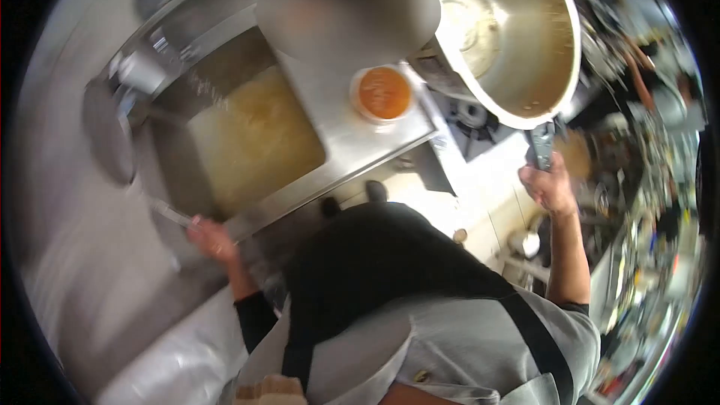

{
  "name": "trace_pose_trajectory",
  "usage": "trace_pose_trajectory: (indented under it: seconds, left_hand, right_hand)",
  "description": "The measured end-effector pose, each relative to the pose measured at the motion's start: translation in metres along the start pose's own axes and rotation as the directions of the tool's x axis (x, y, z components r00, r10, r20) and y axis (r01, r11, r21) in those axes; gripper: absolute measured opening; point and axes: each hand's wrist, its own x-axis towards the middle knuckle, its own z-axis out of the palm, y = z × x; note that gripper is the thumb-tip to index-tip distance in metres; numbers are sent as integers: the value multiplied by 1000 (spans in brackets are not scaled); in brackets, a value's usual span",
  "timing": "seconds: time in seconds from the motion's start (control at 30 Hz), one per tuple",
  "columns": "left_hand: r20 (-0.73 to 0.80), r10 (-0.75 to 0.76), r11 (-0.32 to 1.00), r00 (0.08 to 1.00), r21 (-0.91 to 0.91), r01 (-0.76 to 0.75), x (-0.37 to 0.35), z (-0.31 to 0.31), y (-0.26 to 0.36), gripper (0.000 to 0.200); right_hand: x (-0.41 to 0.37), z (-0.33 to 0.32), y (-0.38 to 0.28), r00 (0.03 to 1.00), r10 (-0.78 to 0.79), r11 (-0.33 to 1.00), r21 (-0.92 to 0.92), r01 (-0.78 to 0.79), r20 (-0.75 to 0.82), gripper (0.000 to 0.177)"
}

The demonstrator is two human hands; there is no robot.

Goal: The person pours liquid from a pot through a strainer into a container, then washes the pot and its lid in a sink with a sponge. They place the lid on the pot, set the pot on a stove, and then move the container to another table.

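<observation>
The left hand [212, 238] is closed around a thin metal handle [169, 214] at the near corner of the basin [176, 172], just outside its rim. The handle's far end blurs away along the basin's left side, where the room looks open. Well to the right of the basin, the right hand [551, 184] grips the wok handle [541, 146], arm stretched forward, wrist raised. The wok [510, 30] hangs tilted beyond the basin's right, over a burner [472, 116]. Between wok and basin an orange tub [382, 94] stands on the counter [337, 135], near its edge.
</observation>
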Motion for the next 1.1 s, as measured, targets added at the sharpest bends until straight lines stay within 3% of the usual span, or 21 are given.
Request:
trace_pose_trajectory:
  seconds: [0.07, 0.27, 0.47, 0.53, 0.57, 0.6, 0.67, 0.7, 0.73, 0.8, 0.83, 0.87, 0.93, 0.97, 1.0, 1.03, 1.07, 1.1]
  left_hand:
    - [28, 4, 997, 1000, 76, -6, -13, 35, 47, 31]
    - [9, 16, 999, 1000, 40, -16, -2, 77, 68, 36]
    - [0, 14, 995, 1000, 94, -14, 3, 82, 81, 39]
    - [-8, -19, 998, 1000, 53, 19, -8, 92, 98, 41]
    - [19, -16, 999, 1000, 32, 16, -15, 97, 108, 40]
    - [51, -11, 1000, 999, -24, 13, -21, 105, 115, 36]
    - [62, 53, 998, 997, -39, -50, -28, 125, 123, 33]
    - [118, 70, 993, 991, -105, -58, -31, 130, 124, 32]
    - [177, 92, 983, 980, -172, -61, -34, 135, 124, 32]
    - [249, 54, 959, 967, -283, 19, -53, 156, 137, 30]
    - [326, 35, 941, 945, -329, 78, -64, 169, 142, 31]
    - [404, 29, 917, 914, -374, 136, -73, 184, 146, 32]
    - [567, 39, 894, 822, -387, 225, -90, 213, 146, 35]
    - [607, 38, 896, 794, -372, 241, -102, 229, 146, 35]
    - [643, 40, 900, 765, -355, 252, -111, 245, 145, 35]
    - [665, 75, 896, 743, -372, 242, -119, 260, 143, 33]
    - [687, 101, 894, 720, -380, 237, -128, 270, 142, 32]
    - [761, 5, 878, 649, -314, 362, -134, 275, 143, 31]
  right_hand:
    - [-27, -17, 10, 981, 100, 991, -73, -113, -168, 21]
    - [-23, -57, 113, 925, 254, 967, 54, -249, -281, 18]
    - [47, -78, 235, 931, 250, 952, 241, -187, -265, 16]
    - [64, -83, 249, 932, 250, 968, 80, -237, -263, 15]
    - [71, -88, 251, 918, 320, 947, 105, -303, -236, 14]
    - [76, -96, 264, 924, 294, 956, 82, -282, -244, 16]
    - [74, -94, 235, 921, 283, 933, -145, -329, -269, 30]
    - [71, -105, 231, 924, 93, 799, -526, -291, -370, 35]
    - [76, -115, 224, 913, -138, 521, -812, -264, -385, 41]
    - [90, -103, 157, 846, -370, 513, -844, -159, -385, 36]
    - [105, -95, 134, 865, -375, 734, -677, 56, -335, 32]
    - [125, -82, 113, 872, -394, 871, -419, 255, -290, 29]
    - [142, 7, 57, 909, -407, 911, -112, 397, -93, 28]
    - [138, 61, 22, 912, -387, 900, -159, 405, 135, 26]
    - [138, 109, 3, 889, -335, 923, -79, 376, 314, 29]
    - [145, 149, -1, 806, -314, 899, -117, 423, 501, 41]
    - [153, 179, 6, 706, -248, 932, -35, 361, 663, 53]
    - [158, 210, 6, 670, -237, 961, 67, 269, 704, 45]
